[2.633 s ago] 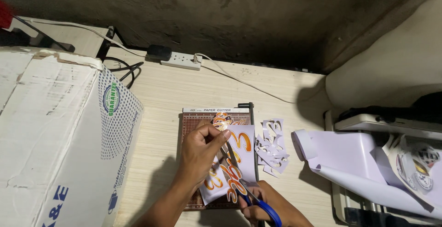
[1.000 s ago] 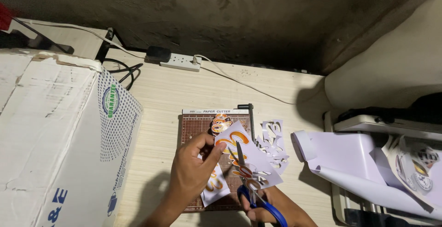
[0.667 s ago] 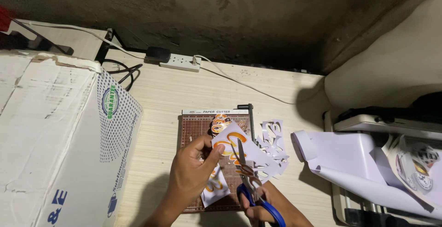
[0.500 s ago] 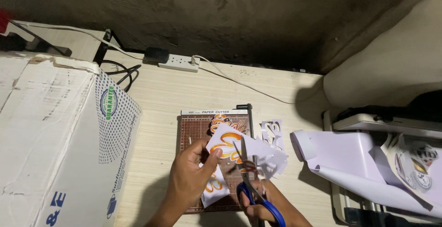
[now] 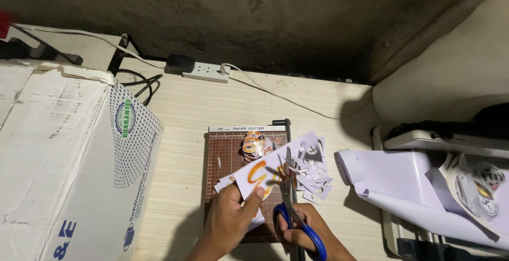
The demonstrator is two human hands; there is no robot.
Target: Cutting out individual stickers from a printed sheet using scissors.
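Observation:
My left hand (image 5: 230, 223) pinches a white paper sheet (image 5: 254, 179) printed with an orange design, holding it above a brown paper cutter board (image 5: 225, 157). My right hand (image 5: 307, 233) grips blue-handled scissors (image 5: 294, 216), whose blades point up into the sheet's right edge. A small stack of cut-out orange stickers (image 5: 254, 144) lies at the top of the board. White paper scraps (image 5: 313, 168) with holes cut in them lie on the board's right side.
A large white cardboard box (image 5: 63, 160) fills the left. A white power strip (image 5: 204, 72) with cables lies by the dark wall. At right, curled white sheets (image 5: 403, 187) hang over a printer (image 5: 440, 142). The desk is light wood (image 5: 180, 112).
My left hand has turned and lifted the printed sheet, shifting it left and lower. The scissors have moved up into the sheet's edge.

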